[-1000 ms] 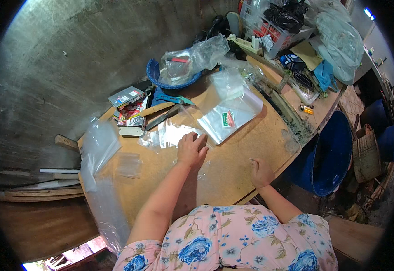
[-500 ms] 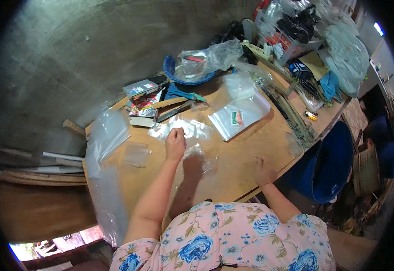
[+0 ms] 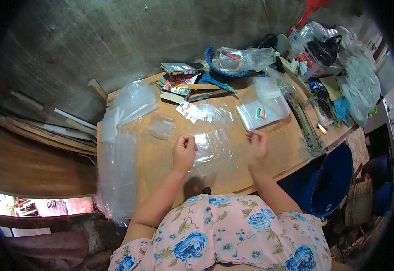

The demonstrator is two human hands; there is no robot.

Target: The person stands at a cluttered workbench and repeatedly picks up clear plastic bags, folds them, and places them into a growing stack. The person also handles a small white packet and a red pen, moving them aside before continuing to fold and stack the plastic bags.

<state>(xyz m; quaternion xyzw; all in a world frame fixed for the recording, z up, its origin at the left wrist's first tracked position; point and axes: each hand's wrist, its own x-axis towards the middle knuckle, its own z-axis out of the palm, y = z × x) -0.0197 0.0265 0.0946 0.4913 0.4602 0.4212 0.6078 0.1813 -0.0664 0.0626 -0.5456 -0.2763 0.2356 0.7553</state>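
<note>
A clear plastic bag [image 3: 213,147] shows as a shiny sheet over the middle of the table, its left edge at my left hand [image 3: 184,154]. The fingers of that hand are closed and pinch the film. To the right, my right hand [image 3: 257,147] is raised over the table with fingers curled together, slightly blurred; whether film is between them is hidden. Beyond my hands lies more clear film [image 3: 206,112]. A stack of clear bags [image 3: 262,115] with a small green and red label is beyond my right hand. Left of my left hand lies a small clear bag [image 3: 161,126].
Long plastic sheets [image 3: 118,174] cover the table's left side. At the back are boxes [image 3: 179,83], a knife [image 3: 208,95], blue-handled scissors [image 3: 215,81] and a blue basket [image 3: 226,72] holding plastic. A lighter [image 3: 322,129] lies at right, above a blue tub [image 3: 332,180].
My right hand has risen from the table's near right edge toward the middle. My left hand is nearer to me, with the shiny film now spread between the hands. The view has shifted.
</note>
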